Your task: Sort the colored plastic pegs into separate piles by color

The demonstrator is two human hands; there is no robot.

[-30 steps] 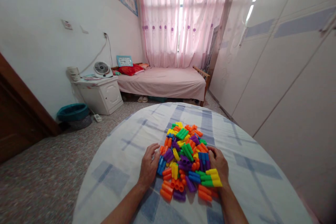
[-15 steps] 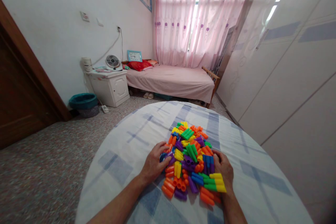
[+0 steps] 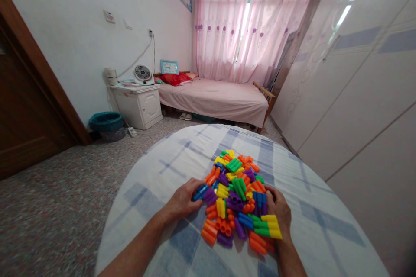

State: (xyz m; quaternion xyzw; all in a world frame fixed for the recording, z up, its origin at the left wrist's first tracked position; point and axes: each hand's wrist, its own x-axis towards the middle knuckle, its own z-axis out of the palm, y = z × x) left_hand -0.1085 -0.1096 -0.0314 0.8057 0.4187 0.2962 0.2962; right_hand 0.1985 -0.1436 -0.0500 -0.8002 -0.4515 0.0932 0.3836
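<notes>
A heap of colourful bullet-shaped plastic building blocks (image 3: pixel 239 188) lies on the round table. At its left edge my left hand (image 3: pixel 183 199) is closed on a blue block (image 3: pixel 199 192), close beside a purple block (image 3: pixel 209 196). On the heap's right side my right hand (image 3: pixel 280 208) curls around joined blocks, its fingertips partly hidden. Among these, a blue and purple piece (image 3: pixel 260 203) stands by the fingers. Joined green and yellow blocks (image 3: pixel 268 227) lie across the front of the right wrist. Orange blocks (image 3: pixel 258 242) lie just below them.
A checked blue and white cloth (image 3: pixel 146 199) covers the table. Beyond it stand a bed (image 3: pixel 217 97), a white cabinet (image 3: pixel 139 106) with a fan (image 3: pixel 143 75), and a teal-lined bin (image 3: pixel 106 123). A wardrobe (image 3: pixel 351 95) runs along the right.
My left hand has drawn back slightly to the left from over the heap's edge, with the blue block in its fingers. My right hand keeps its place. The camera view has shifted slightly.
</notes>
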